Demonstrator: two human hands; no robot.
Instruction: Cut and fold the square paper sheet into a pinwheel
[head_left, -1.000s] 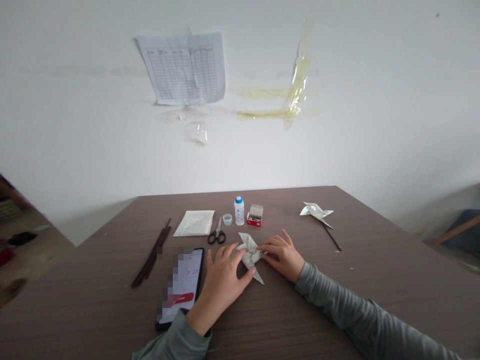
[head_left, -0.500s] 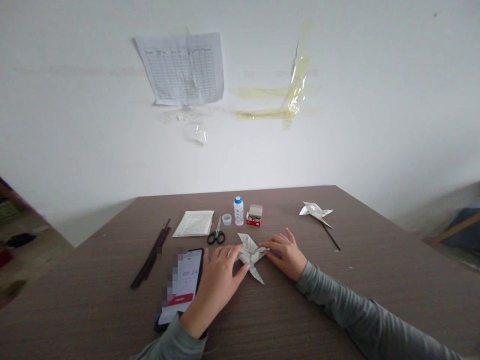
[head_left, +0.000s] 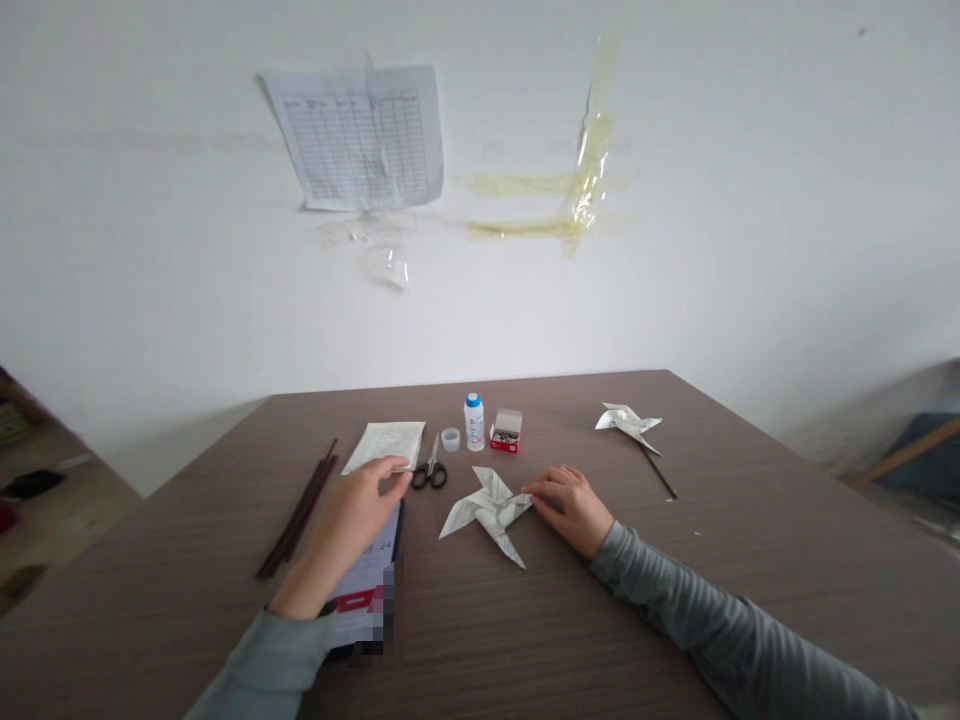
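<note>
A pinwheel shape of folded printed paper point(head_left: 491, 512) lies on the brown table, its blades spread. At its right blade is my right hand point(head_left: 570, 505), thumb and fingers pinched on the paper's edge. My left hand point(head_left: 364, 510) hovers over the upper part of the phone point(head_left: 360, 600), near the paper stack, with thumb and fingers apart and nothing between them. Black-handled scissors point(head_left: 430, 473) lie just right of its fingertips. Beyond the paper shape stand a white bottle with a blue cap point(head_left: 474, 423) and an open red box of small metal pieces point(head_left: 506, 437).
Dark sticks point(head_left: 302, 520) lie at the left, near a stack of paper sheets point(head_left: 386, 445). A small clear cup point(head_left: 450, 439) stands beside the bottle. Farther right, another paper pinwheel point(head_left: 628, 424) is on a stick point(head_left: 661, 475). A wall rises behind the table point(head_left: 750, 560).
My left hand has left the paper shape and moved left over the phone, uncovering the left blade. My right hand remains at the right blade.
</note>
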